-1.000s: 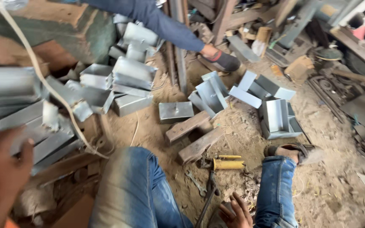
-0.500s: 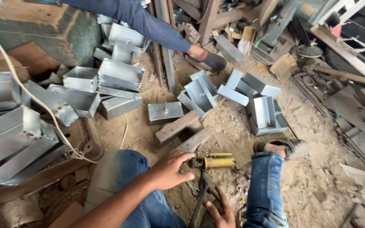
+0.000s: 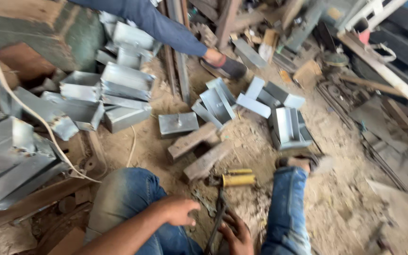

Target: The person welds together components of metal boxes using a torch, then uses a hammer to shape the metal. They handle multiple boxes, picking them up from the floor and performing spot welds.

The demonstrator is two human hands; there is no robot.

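Sandy workshop floor (image 3: 345, 208) carries galvanized metal boxes (image 3: 128, 85). Left hand (image 3: 178, 210) hangs loosely open above the knee; right hand (image 3: 237, 233) grips a yellow-handled tool (image 3: 220, 208).

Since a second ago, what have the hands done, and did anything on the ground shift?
The left hand came off the stacked metal channels at left and swung in over the knee. The right hand rests low by the dark tool; its grip is unclear. The yellow-handled tool, wood blocks and folded metal boxes stayed put.
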